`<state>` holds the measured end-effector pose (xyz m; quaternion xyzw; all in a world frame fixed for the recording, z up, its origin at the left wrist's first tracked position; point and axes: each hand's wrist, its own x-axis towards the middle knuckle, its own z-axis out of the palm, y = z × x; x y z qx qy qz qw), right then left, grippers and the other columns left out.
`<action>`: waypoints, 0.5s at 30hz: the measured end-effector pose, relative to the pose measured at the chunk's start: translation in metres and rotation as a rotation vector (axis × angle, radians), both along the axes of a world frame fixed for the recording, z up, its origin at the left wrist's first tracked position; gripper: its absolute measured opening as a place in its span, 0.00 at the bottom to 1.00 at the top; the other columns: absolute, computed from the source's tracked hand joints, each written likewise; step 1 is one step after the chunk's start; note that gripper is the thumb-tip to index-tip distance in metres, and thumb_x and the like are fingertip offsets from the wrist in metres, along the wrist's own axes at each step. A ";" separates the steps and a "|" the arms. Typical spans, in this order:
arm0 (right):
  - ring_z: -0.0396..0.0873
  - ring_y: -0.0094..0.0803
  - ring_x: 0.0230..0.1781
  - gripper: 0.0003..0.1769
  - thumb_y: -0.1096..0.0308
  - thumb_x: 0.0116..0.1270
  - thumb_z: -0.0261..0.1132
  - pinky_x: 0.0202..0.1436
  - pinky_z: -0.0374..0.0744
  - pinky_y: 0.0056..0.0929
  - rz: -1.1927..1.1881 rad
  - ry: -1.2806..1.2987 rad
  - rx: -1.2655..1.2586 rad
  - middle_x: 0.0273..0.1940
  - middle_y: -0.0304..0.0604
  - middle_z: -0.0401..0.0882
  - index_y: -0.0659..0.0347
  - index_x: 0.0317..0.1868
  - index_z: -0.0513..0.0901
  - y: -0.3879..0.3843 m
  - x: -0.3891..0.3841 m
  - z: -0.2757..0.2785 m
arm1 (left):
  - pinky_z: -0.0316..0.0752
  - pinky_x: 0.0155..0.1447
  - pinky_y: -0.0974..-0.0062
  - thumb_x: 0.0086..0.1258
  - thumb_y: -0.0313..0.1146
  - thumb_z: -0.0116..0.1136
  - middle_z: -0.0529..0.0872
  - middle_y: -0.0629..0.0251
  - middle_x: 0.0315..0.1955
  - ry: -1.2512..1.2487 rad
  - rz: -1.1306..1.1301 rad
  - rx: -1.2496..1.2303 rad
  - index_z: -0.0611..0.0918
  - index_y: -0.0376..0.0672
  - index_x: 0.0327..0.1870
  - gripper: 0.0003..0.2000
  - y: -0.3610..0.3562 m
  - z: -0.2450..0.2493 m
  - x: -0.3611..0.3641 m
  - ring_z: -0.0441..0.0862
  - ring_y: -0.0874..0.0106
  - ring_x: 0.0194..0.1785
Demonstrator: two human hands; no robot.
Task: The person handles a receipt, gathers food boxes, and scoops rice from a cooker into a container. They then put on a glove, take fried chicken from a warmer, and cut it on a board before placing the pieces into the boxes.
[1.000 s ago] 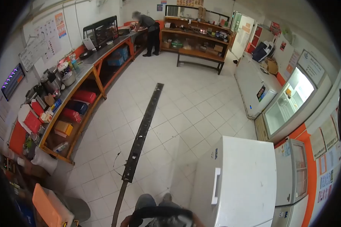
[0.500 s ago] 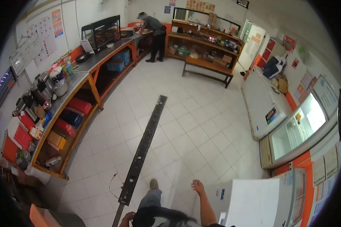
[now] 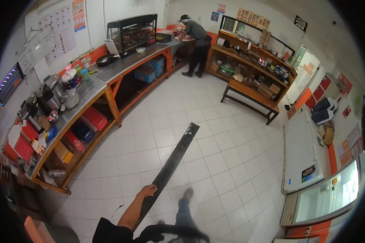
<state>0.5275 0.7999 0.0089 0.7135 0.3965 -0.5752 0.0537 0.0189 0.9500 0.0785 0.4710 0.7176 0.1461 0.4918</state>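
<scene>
My left hand (image 3: 149, 190) is at the lower middle of the view, its fingers bent against the left side of a long dark board (image 3: 171, 166). The board slants from near my body up and to the right, above the tiled floor. Its near end is hidden by my forearm and body. My right hand does not show. One of my shoes (image 3: 188, 193) is right of the board.
A long counter (image 3: 94, 77) with pots and shelves runs along the left. A person (image 3: 196, 40) leans over its far end. A bench (image 3: 249, 97) stands before the back shelf. A chest freezer (image 3: 306, 150) and a glass-door fridge (image 3: 330, 198) line the right.
The view has shifted, and the white appliance at the lower right is gone from view. My left hand has come forward onto the board. My right hand has left the view.
</scene>
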 end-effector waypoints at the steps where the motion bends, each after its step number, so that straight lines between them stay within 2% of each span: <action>1: 0.84 0.41 0.41 0.15 0.56 0.61 0.60 0.44 0.81 0.40 -0.004 0.009 0.007 0.42 0.43 0.85 0.49 0.45 0.83 0.035 0.000 -0.001 | 0.79 0.51 0.66 0.68 0.52 0.55 0.87 0.57 0.42 0.011 0.022 0.048 0.81 0.47 0.52 0.20 0.019 -0.010 0.002 0.85 0.64 0.45; 2: 0.84 0.41 0.40 0.15 0.56 0.62 0.60 0.44 0.81 0.40 -0.006 0.019 0.014 0.42 0.43 0.85 0.50 0.45 0.83 0.073 0.000 -0.001 | 0.79 0.50 0.67 0.68 0.52 0.56 0.88 0.58 0.41 0.025 0.048 0.106 0.82 0.47 0.52 0.20 0.041 -0.023 0.001 0.86 0.66 0.43; 4: 0.84 0.41 0.40 0.14 0.56 0.62 0.60 0.43 0.81 0.40 -0.015 0.036 0.035 0.41 0.43 0.85 0.50 0.45 0.83 0.153 0.006 -0.001 | 0.79 0.50 0.68 0.68 0.53 0.55 0.87 0.58 0.41 0.044 0.062 -0.025 0.82 0.47 0.52 0.21 0.061 -0.048 0.005 0.86 0.66 0.43; 6: 0.84 0.41 0.40 0.14 0.55 0.62 0.60 0.43 0.81 0.40 -0.034 0.054 0.070 0.41 0.43 0.85 0.50 0.44 0.83 0.239 0.018 0.004 | 0.79 0.51 0.65 0.68 0.54 0.55 0.87 0.56 0.43 -0.030 0.069 -0.181 0.80 0.46 0.54 0.23 0.051 -0.054 0.009 0.85 0.64 0.47; 7: 0.84 0.41 0.39 0.14 0.55 0.62 0.60 0.43 0.81 0.40 -0.050 0.065 0.095 0.41 0.43 0.85 0.51 0.44 0.83 0.284 0.025 0.008 | 0.79 0.52 0.62 0.67 0.54 0.54 0.86 0.52 0.45 0.011 -0.046 -0.260 0.79 0.41 0.55 0.26 0.039 -0.104 0.006 0.84 0.61 0.50; 8: 0.84 0.41 0.39 0.14 0.55 0.62 0.59 0.43 0.81 0.40 -0.070 0.079 0.127 0.40 0.43 0.85 0.51 0.44 0.83 0.333 0.031 0.012 | 0.78 0.53 0.59 0.66 0.47 0.56 0.85 0.47 0.46 0.121 -0.331 -0.116 0.80 0.35 0.52 0.23 0.022 -0.113 0.009 0.83 0.59 0.52; 9: 0.84 0.41 0.39 0.14 0.55 0.62 0.59 0.43 0.81 0.40 -0.089 0.094 0.163 0.40 0.44 0.85 0.51 0.44 0.83 0.380 0.035 0.016 | 0.77 0.54 0.59 0.67 0.47 0.55 0.85 0.47 0.46 0.095 -0.354 -0.219 0.80 0.35 0.52 0.23 0.009 -0.106 0.015 0.82 0.58 0.52; 12: 0.84 0.41 0.38 0.15 0.55 0.63 0.59 0.42 0.81 0.41 -0.126 0.153 0.290 0.40 0.44 0.85 0.52 0.44 0.83 0.518 0.038 0.029 | 0.76 0.56 0.59 0.67 0.49 0.53 0.84 0.48 0.48 -0.051 -0.067 -0.557 0.80 0.36 0.53 0.24 -0.004 -0.072 0.029 0.81 0.57 0.54; 15: 0.84 0.41 0.38 0.15 0.55 0.63 0.59 0.42 0.81 0.41 -0.141 0.221 0.388 0.39 0.44 0.85 0.52 0.43 0.83 0.636 0.022 0.055 | 0.75 0.58 0.58 0.67 0.51 0.51 0.83 0.48 0.50 -0.084 0.081 -0.610 0.79 0.38 0.54 0.25 0.026 -0.059 0.041 0.80 0.56 0.56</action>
